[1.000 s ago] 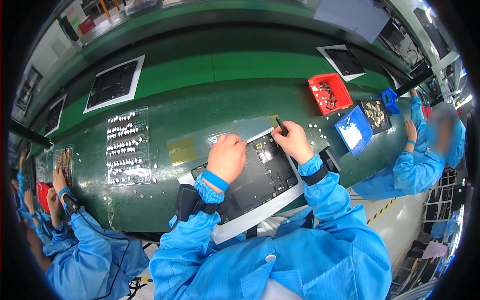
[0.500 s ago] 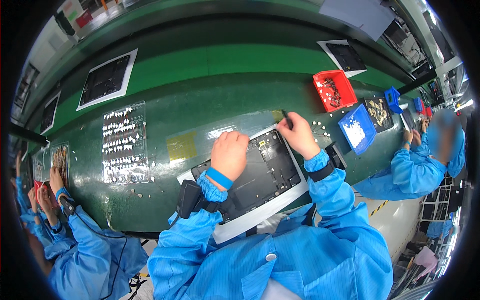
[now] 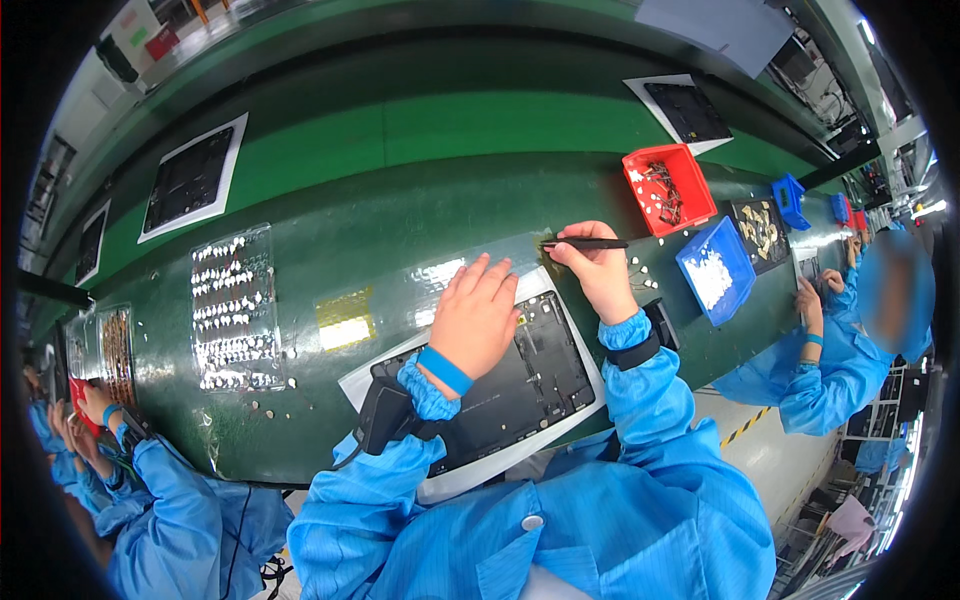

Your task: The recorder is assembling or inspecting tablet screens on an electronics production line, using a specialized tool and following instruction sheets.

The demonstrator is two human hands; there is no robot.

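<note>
A flat black tablet-like housing (image 3: 500, 412) with small parts along its right side lies on a white sheet (image 3: 583, 365) in front of me. My left hand (image 3: 474, 318) rests over its upper left edge, fingers stretched out flat and holding nothing visible. At the housing's far right corner, my right hand (image 3: 602, 278) is closed around a slim black pen-like tool (image 3: 597, 243). The tool lies almost level, its left end over a yellow tape patch on the bench. Whether that end touches the tape I cannot tell. Part of the housing is hidden under my left hand and wrist.
A clear tray (image 3: 235, 310) of small white-tipped parts sits left, past yellow tape (image 3: 345, 318). To the right stand a red bin (image 3: 700, 180), a blue bin (image 3: 742, 280) and loose white-ended parts. More housings lie on the far strip (image 3: 330, 135). Co-workers sit on both sides.
My left hand has spread its fingers, which were curled before. In my right hand the black tool has swung from steep to nearly level. The whole view has shifted slightly.
</note>
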